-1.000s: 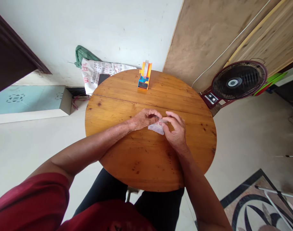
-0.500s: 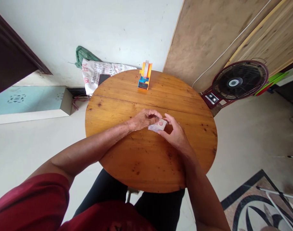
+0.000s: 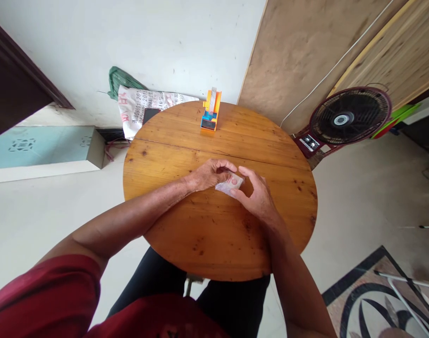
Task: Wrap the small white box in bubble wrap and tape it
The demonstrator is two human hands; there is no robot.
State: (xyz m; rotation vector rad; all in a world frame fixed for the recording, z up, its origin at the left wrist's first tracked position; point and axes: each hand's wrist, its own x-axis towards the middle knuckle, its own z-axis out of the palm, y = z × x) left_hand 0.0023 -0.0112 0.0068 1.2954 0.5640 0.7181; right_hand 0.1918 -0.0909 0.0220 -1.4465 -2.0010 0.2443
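Observation:
Over the middle of the round wooden table (image 3: 200,234), a small whitish packet (image 3: 234,181) with red print lies between my hands. Clear plastic wrap shows along its near left side. My left hand (image 3: 214,174) pinches the packet's left end between thumb and fingers. On the other side, my right hand (image 3: 255,191) is curved round the right end, with its thumb at the near corner and its forefinger raised off the far edge. What the packet contains cannot be made out.
An orange and blue tape dispenser (image 3: 210,110) stands at the table's far edge. Behind the table lie a printed white sack (image 3: 129,108) and a green bag (image 3: 124,82). A dark red fan (image 3: 341,119) stands to the right.
My right forefinger has lifted slightly away from the packet's far edge, and its thumb has shifted a little along the near side. My left hand keeps its hold.

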